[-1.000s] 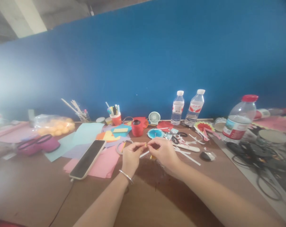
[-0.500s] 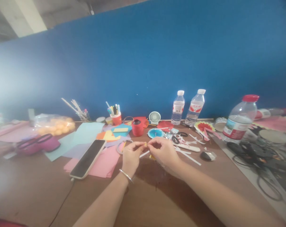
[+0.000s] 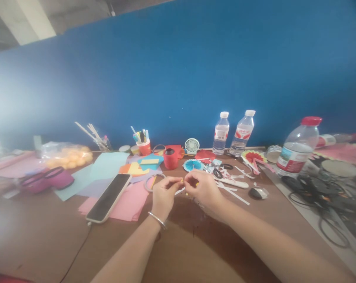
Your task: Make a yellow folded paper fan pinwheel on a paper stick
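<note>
Two bare forearms are reaching up from the bottom edge of the frame over the brown tabletop [image 3: 42, 236], and the left wrist is wearing a thin silver bracelet [image 3: 157, 220]. Just below the centre, the left hand [image 3: 163, 194] and the right hand [image 3: 204, 189] are meeting thumb to thumb. Each grip is pinching narrow on the same small yellow piece [image 3: 182, 181], which is sitting between the two hands just above the tabletop; it is too small and blurred to tell more. A white paper strip [image 3: 179, 191] is lying under the hands.

Left of the left hand, a dark phone [image 3: 109, 197] is resting askew on pink paper sheets [image 3: 131, 204]. Right of the right hand, a small black-and-white oval thing [image 3: 256, 193] is lying among cut white scraps. At the right edge, black cables [image 3: 322, 196] are sprawling in loops.

Farther back, near the middle of the frame, a red cup [image 3: 170, 159] is standing beside a blue paper rosette [image 3: 193, 165], with coloured sheets spreading to their left. Behind these, an orange pen cup [image 3: 144, 147], a small white fan [image 3: 192, 146] and two clear water bottles [image 3: 221, 133] are lining up along the blue wall [image 3: 178, 78]. A larger bottle with a red cap [image 3: 298, 149] is standing at the right, and a clear bag of yellow balls [image 3: 67, 155] is sitting at the left.
</note>
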